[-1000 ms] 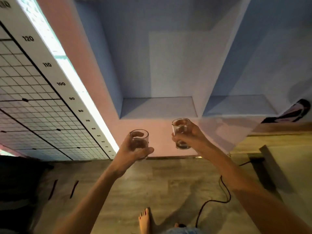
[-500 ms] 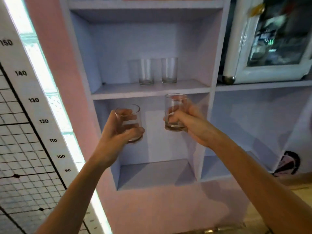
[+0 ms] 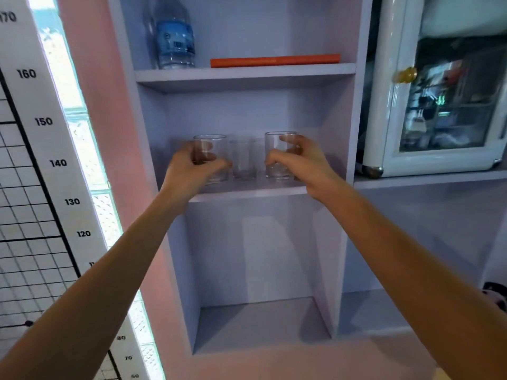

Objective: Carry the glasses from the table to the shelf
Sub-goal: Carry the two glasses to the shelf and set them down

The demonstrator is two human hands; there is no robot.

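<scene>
Both my hands reach into the middle compartment of a pale lilac shelf unit. My left hand (image 3: 189,167) grips a clear tumbler, the left glass (image 3: 211,149), whose base sits at or just above the shelf board (image 3: 247,192). My right hand (image 3: 299,157) grips a second clear tumbler, the right glass (image 3: 278,160), which rests on the same board. Between them, further back, stands another clear glass (image 3: 243,160). A second glass seen there earlier is hidden behind the held ones.
The shelf above holds a water bottle (image 3: 174,37) and a flat orange book (image 3: 274,61). A white glass-door cabinet (image 3: 439,105) stands to the right. Below is an open compartment (image 3: 260,319). A height chart (image 3: 44,122) runs down the wall on the left.
My view tilted up from the floor to the shelves. Both hands rose with their glasses and moved forward into the middle compartment, down to the board beside the standing glasses.
</scene>
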